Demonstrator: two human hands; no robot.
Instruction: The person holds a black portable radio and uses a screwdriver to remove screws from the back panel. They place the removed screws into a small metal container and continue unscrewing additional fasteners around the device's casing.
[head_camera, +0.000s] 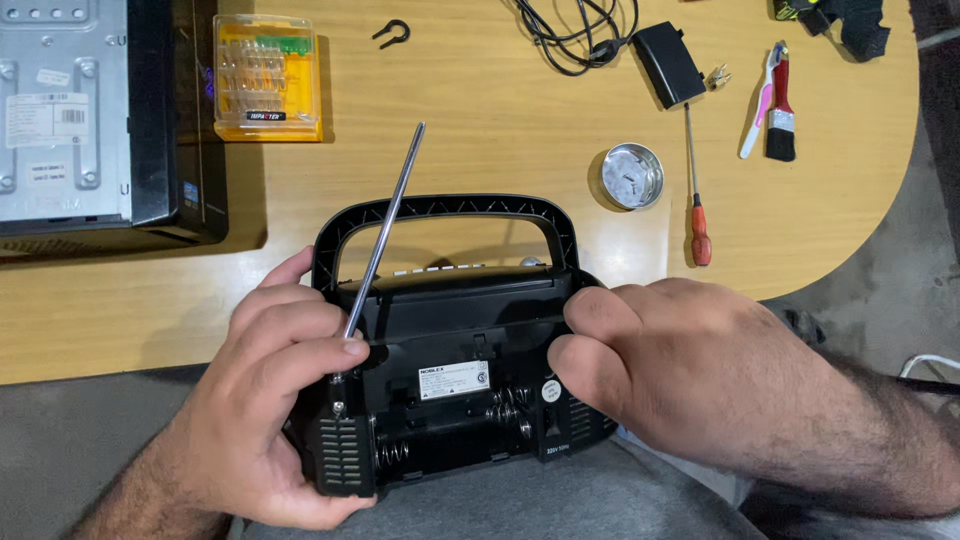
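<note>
A black portable radio (450, 350) with a carry handle (445, 208) rests on my lap, its back facing up and the battery compartment (455, 425) open, springs showing. My left hand (265, 400) grips the radio's left side, the thumb pressing the base of the silver telescopic antenna (388, 215), which slants up toward the table. My right hand (680, 370) holds the radio's right side, fingers curled over its top right corner.
On the wooden table (480, 120) lie a red-handled screwdriver (695, 195), a round metal tin (632, 176), a black power adapter (668, 62) with cable, a paintbrush (781, 105), a yellow screwdriver bit case (266, 78), a black clip (391, 33) and a computer case (100, 110) at left.
</note>
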